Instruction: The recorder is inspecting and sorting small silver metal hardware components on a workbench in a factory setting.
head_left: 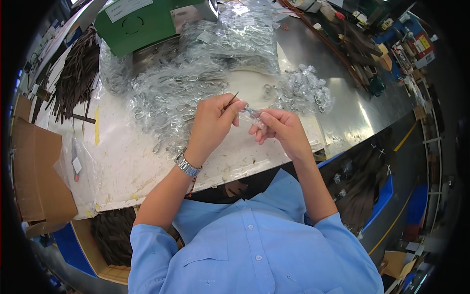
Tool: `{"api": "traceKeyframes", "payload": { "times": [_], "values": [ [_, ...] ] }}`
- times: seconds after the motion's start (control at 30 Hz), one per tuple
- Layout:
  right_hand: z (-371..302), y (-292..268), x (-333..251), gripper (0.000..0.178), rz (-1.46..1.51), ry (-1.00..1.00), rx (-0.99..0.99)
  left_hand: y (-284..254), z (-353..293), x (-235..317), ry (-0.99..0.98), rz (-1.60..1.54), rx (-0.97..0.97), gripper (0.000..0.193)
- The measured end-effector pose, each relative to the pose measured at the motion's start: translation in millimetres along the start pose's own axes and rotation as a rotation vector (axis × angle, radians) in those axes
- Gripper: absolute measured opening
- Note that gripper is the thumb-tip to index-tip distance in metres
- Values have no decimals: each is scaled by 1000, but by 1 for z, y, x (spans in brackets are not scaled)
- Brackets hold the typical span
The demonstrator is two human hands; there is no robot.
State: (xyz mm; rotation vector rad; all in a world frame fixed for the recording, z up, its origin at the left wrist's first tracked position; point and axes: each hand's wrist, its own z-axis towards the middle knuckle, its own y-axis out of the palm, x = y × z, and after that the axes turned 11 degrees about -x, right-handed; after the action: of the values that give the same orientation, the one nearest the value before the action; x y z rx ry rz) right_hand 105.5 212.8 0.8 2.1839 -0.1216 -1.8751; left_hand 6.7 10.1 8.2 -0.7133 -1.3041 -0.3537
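Observation:
Above the near part of the white work table [215, 169], my two hands meet around a small silver metal hook [250, 110]. My left hand [215, 117], with a steel watch at the wrist, is closed; its thumb and fingers pinch one end of the hook. A thin dark pointed piece [231, 100] sticks up from the same hand, its kind unclear. My right hand [283, 128] pinches the hook's other end, with crumpled clear plastic film [261, 125] at its fingers. A large heap of plastic-wrapped metal hooks [169, 95] lies beyond my left hand.
A smaller pile of wrapped pieces [306, 90] lies beyond my right hand. At the back stand a green box [134, 29] and filled clear bags [247, 34]. Dark strips [76, 73] lie far left, above a cardboard box [41, 171]. The table's front edge runs close to my body.

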Motion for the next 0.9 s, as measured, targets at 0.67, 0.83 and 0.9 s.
{"api": "traceKeyframes", "payload": {
  "times": [0.67, 0.83, 0.9],
  "values": [
    [-4, 22, 20, 43, 99, -233, 163, 17, -2, -11, -112, -620, -262, 20],
    [3, 24, 14, 44, 86, -255, 188, 20, -5, -7, -149, -633, -287, 20],
    [3, 25, 10, 44, 110, -268, 181, 20, -7, -8, -164, -601, -308, 19]
  ]
}}
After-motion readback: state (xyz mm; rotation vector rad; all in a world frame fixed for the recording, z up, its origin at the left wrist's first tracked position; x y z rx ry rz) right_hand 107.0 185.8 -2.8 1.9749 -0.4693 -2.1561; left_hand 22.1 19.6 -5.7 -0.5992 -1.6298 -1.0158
